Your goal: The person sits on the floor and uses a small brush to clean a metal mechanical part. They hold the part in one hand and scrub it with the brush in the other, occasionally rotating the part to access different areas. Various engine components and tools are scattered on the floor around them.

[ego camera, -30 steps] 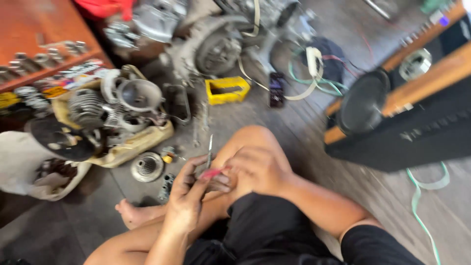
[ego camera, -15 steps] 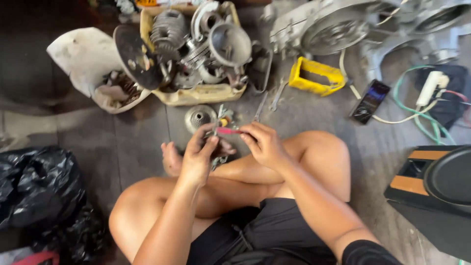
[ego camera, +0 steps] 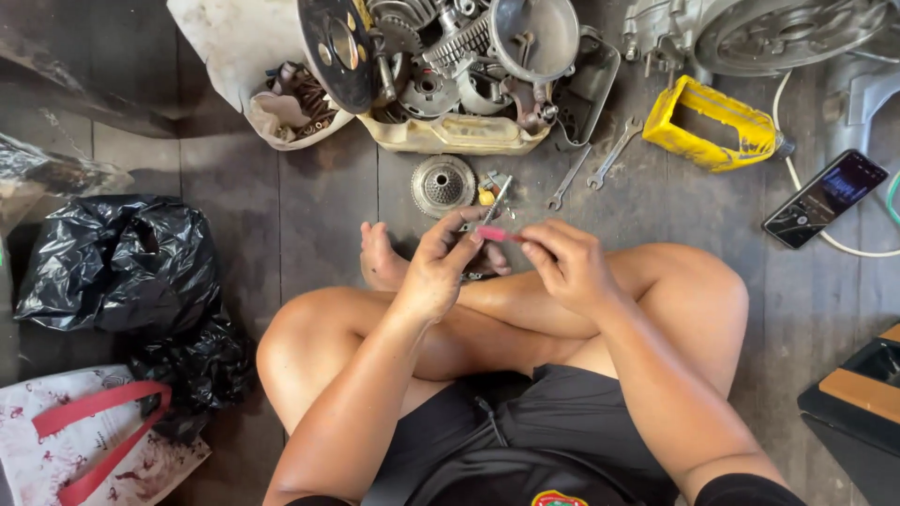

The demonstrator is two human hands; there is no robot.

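I sit cross-legged on a dark wooden floor. My left hand (ego camera: 439, 265) and my right hand (ego camera: 568, 264) meet above my crossed legs, both pinching a small pink tool (ego camera: 494, 233) with a thin metal shaft (ego camera: 497, 200) pointing away from me. The left fingers hold its front part, the right fingertips its back end. Just beyond the hands a round metal gear-like part (ego camera: 442, 186) lies on the floor beside small bits. My bare foot (ego camera: 382, 259) rests under the left hand.
A cream tub (ego camera: 456, 134) of engine parts stands ahead. Two wrenches (ego camera: 592, 171), a yellow plastic frame (ego camera: 710, 124) and a phone (ego camera: 823, 198) on a cable lie to the right. Black plastic bags (ego camera: 122, 267) and a red-handled bag (ego camera: 84, 440) sit left. A speaker box (ego camera: 858, 403) is at the right edge.
The view has swung and dropped closer to the floor, so the parts tub now sits straight ahead. Both hands stay together on the pink tool above my legs.
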